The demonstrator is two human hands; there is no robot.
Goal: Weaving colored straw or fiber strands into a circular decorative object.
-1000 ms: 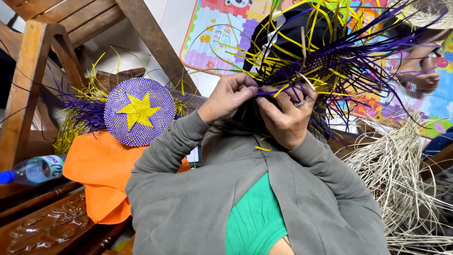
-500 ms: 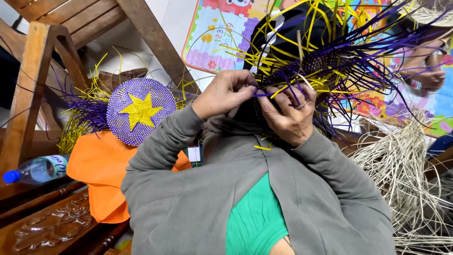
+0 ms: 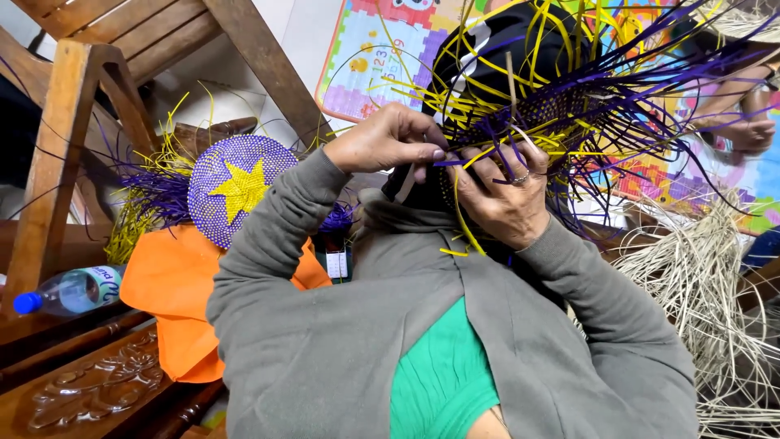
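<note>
I hold a half-woven piece of purple and yellow strips over a dark form, with loose strands fanning out all around. My left hand pinches a purple strand at the near edge of the weave. My right hand, a ring on one finger, grips the weave from below, its fingers tucked among the strips. A yellow strip hangs down between the two hands. Grey sleeves cover both arms.
To the left, a finished purple woven disc with a yellow star lies on orange cloth. A water bottle rests by a wooden chair frame. Pale straw is heaped at right, on a colourful foam mat. Another person's limb shows at the far right.
Both hands have shifted slightly upward on the weave. My left hand's fingers have stretched right and closed on a purple strand.
</note>
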